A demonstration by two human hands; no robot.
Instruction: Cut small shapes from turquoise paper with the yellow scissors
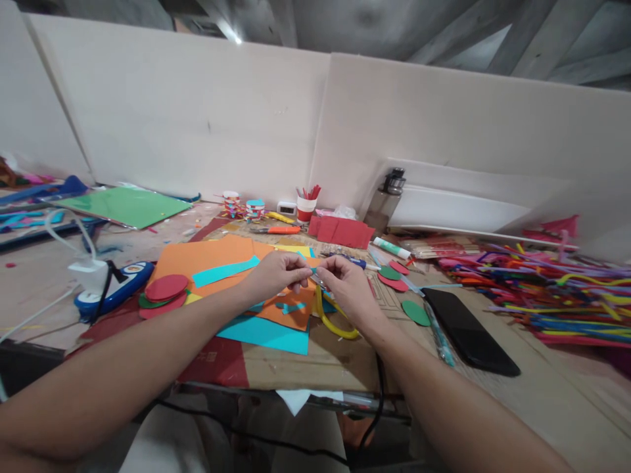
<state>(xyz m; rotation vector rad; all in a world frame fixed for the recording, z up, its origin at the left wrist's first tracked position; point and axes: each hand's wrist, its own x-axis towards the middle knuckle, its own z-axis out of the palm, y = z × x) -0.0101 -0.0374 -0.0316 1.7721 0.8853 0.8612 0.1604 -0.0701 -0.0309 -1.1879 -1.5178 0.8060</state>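
My left hand (282,272) and my right hand (351,289) meet above the middle of the work surface, fingertips pinched. Between them shows a small blue piece of paper (313,270), mostly hidden by the fingers. Beneath my right hand lie yellow-handled scissors (340,330), partly covered. Under and beside my left hand are orange paper sheets (182,257), a blue paper strip (224,270) and a blue sheet (276,336). Small blue cut pieces (290,308) rest on the orange paper.
Red paper circles (166,287) and a blue power strip (116,289) are at left. On the right lie a black phone (468,332), a green circle (415,313) and many pipe cleaners (552,289). Behind stand a glue stick (392,247), a bottle (384,203) and an orange cutter (283,230).
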